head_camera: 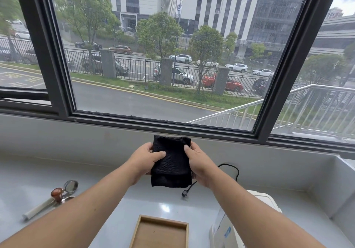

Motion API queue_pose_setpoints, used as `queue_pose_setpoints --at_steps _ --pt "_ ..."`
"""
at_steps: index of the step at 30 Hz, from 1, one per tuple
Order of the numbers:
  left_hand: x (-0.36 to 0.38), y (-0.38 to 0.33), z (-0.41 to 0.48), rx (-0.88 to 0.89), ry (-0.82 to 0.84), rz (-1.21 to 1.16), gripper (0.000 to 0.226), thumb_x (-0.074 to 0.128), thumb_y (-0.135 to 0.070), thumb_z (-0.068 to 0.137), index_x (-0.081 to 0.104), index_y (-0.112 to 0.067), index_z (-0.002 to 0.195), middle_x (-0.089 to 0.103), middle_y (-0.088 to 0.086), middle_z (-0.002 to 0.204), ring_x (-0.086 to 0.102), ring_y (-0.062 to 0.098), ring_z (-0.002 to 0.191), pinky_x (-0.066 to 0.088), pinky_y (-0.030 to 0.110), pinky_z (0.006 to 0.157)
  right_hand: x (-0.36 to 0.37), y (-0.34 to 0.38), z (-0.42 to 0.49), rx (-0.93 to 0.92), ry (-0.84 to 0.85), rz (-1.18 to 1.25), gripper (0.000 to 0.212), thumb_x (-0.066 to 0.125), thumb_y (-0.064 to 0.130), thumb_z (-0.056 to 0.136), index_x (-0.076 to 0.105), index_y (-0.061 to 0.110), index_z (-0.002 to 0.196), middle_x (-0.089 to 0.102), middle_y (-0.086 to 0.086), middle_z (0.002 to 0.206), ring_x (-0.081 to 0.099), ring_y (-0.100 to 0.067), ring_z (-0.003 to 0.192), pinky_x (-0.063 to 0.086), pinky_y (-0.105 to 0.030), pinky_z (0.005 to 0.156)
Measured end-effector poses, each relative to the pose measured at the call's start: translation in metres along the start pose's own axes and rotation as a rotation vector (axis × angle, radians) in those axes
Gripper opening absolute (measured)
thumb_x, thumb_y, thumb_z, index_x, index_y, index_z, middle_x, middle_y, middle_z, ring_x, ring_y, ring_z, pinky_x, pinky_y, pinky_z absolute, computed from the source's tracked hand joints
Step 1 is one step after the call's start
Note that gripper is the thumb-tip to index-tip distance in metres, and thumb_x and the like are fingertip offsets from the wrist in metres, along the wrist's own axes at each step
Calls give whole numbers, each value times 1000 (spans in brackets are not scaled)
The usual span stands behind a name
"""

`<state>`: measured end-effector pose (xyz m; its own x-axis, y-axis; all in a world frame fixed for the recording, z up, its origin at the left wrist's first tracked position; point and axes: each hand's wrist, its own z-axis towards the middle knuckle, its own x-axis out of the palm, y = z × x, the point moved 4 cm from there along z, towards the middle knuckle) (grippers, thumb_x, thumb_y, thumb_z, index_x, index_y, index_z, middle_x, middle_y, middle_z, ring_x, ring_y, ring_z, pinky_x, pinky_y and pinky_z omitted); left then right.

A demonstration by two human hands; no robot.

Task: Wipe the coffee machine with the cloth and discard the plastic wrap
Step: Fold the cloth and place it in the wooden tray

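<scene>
A folded black cloth [171, 161] is held up in front of me above the counter, below the window. My left hand [147, 158] grips its left edge with the thumb across the front. My right hand [199, 163] grips its right edge. The white coffee machine [226, 226] stands at the lower right, largely hidden by my right forearm; its black power cord [233, 168] lies unplugged on the counter behind it. No plastic wrap is clearly visible.
A wooden tray [159, 232] lies at the near centre of the pale counter [107, 201]. A portafilter [71, 186] and a wooden-knobbed tamper [57, 194] lie at the left. The large window [163, 121] runs along the back, and a wall edge rises at the right.
</scene>
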<state>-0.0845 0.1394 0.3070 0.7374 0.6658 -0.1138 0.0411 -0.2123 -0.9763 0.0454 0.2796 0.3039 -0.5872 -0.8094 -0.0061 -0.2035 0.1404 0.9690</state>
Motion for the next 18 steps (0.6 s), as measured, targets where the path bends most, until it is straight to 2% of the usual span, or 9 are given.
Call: queue_pose_setpoints --at_steps 1,3,6,9,12,15,18 --pt "-1 1 0 -1 -12 11 17 69 -22 99 66 -22 116 81 -1 103 79 18 87 58 31 60 0 -3 1 16 10 -25 25 48 36 105 57 48 124 76 9 120 75 -22 109 59 -44 79" --pt "-2 4 1 -8 -30 39 15 68 -26 99 65 -24 114 80 -3 102 78 15 84 56 27 56 -1 -9 3 38 17 -45 43 58 24 93 52 46 130 75 3 120 75 -24 105 59 -40 71" --pt "-3 12 2 -44 -40 66 14 64 -28 101 62 -25 114 78 -2 106 77 16 85 56 28 55 -3 -14 7 54 -6 -51 60 60 9 87 47 41 136 74 -3 119 75 -24 97 59 -37 66" --pt "-3 22 4 -79 -30 69 12 60 -25 103 59 -24 115 76 0 109 77 21 90 60 35 60 -4 -22 12 86 -49 -70 56 61 7 91 45 34 138 73 -6 118 76 -27 99 64 -42 73" --pt "-3 32 5 -102 -21 70 12 59 -22 103 58 -23 116 76 1 110 78 23 91 63 38 62 -5 -33 17 108 -77 -94 41 62 8 92 56 20 130 76 -9 115 76 -29 100 63 -46 79" --pt "-3 45 5 -115 -19 90 12 57 -17 102 58 -22 114 75 3 109 78 22 88 63 38 60 -6 -45 18 123 -81 -103 32 59 6 94 61 21 122 76 -10 111 75 -24 86 57 -31 60" --pt "-3 60 5 -139 -12 101 18 55 -13 99 59 -21 115 75 3 108 77 17 81 61 35 57 -6 -62 19 159 -90 -104 33 53 5 95 60 27 119 76 -15 110 71 -24 78 56 -33 62"
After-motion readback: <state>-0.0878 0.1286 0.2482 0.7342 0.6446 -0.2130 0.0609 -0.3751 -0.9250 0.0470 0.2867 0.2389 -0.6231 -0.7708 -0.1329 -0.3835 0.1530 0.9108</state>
